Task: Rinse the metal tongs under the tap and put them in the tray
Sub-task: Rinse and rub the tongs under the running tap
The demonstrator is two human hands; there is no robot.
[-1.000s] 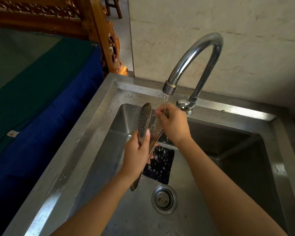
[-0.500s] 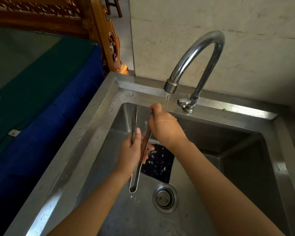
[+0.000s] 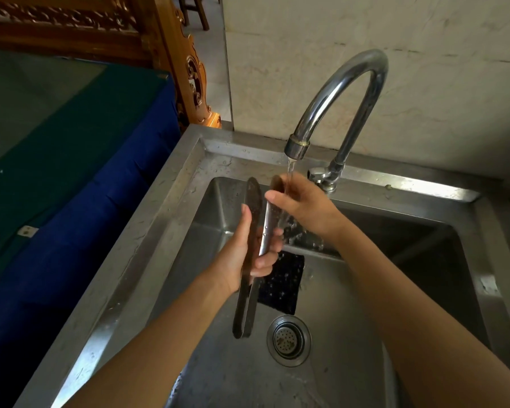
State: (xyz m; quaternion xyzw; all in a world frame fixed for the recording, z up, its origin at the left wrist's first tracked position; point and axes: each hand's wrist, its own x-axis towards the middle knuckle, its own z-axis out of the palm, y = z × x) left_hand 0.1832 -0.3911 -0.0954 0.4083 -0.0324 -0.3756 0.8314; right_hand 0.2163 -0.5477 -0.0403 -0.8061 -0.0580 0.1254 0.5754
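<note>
left hand (image 3: pixel 242 254) – gripped metal tongs (image 3: pixel 245 307) mid-length, tips up and apart | right hand (image 3: pixel 304 204) – pinched one tip under running tap (image 3: pixel 345 83) | over steel sink (image 3: pixel 336 363)

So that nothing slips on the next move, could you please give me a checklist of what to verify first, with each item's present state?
1. Main grip: the left hand grips the tongs at mid-length: ok.
2. Second grip: the right hand holds one tong arm's upper end in the water stream: ok.
3. Flow: the tap is running: ok.
4. Drips: the tongs hang above the sink basin, so water falls inside: ok.
5. Rinse: both tong arms clean: cannot tell.
6. Destination: tray ready to receive them: cannot tell, no tray plainly in view.
</note>
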